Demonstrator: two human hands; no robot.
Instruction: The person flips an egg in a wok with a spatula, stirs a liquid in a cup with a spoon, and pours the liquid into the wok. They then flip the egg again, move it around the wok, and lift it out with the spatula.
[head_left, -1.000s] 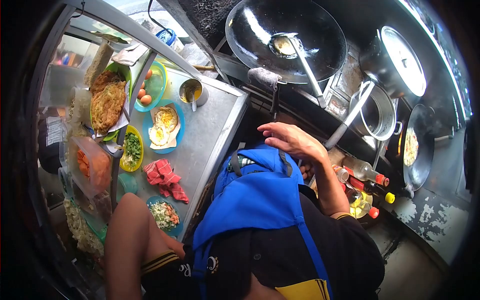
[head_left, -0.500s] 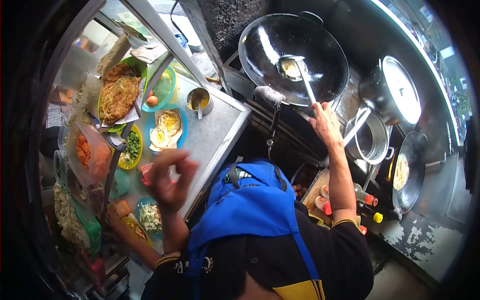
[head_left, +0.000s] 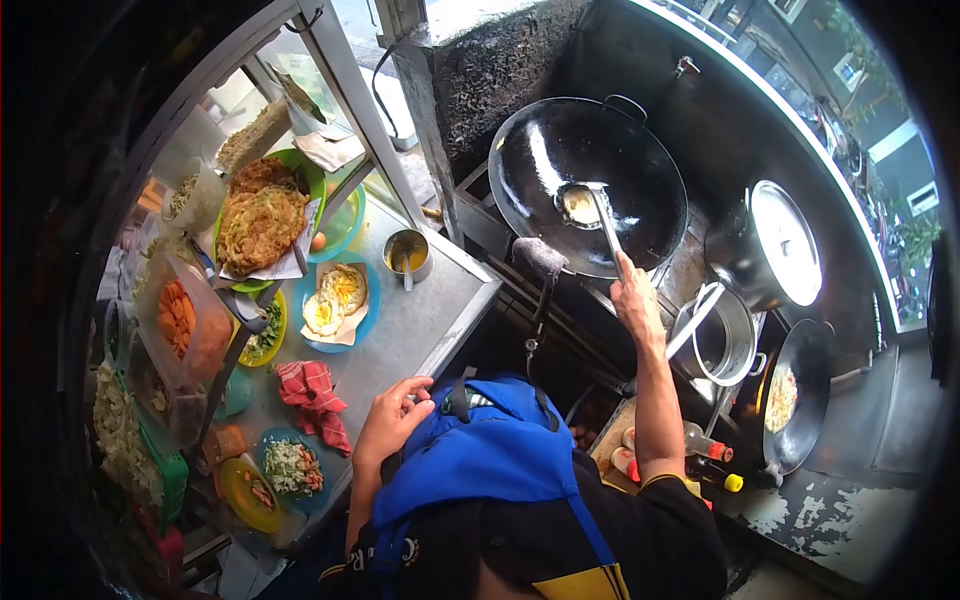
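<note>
My right hand (head_left: 637, 298) is wrapped round the handle of a metal wok spatula (head_left: 607, 228). Its blade end rests in the large black wok (head_left: 535, 200), touching a small pale yellowish patch of food (head_left: 579, 205) in the middle. My left hand (head_left: 393, 418) hovers between the metal counter's edge and my blue apron (head_left: 480, 440), fingers loosely bent and apart, with nothing visible in them. A red checked cloth (head_left: 312, 402) lies on the counter to its left. Beyond, fried eggs (head_left: 334, 299) sit on paper on a blue plate (head_left: 371, 308).
A metal cup (head_left: 407, 257) with yellow liquid stands on the counter (head_left: 450, 290). Fried omelettes (head_left: 262, 222) fill a green plate at left, near containers of chopped vegetables. At right are a lidded pot (head_left: 785, 240), an open saucepan (head_left: 738, 350), a second wok (head_left: 812, 385) and bottles (head_left: 706, 445).
My left hand has come down and right, from above the counter towards my apron. The view has shifted, so the woks and counter appear lower. My right hand keeps hold of the wok spatula.
</note>
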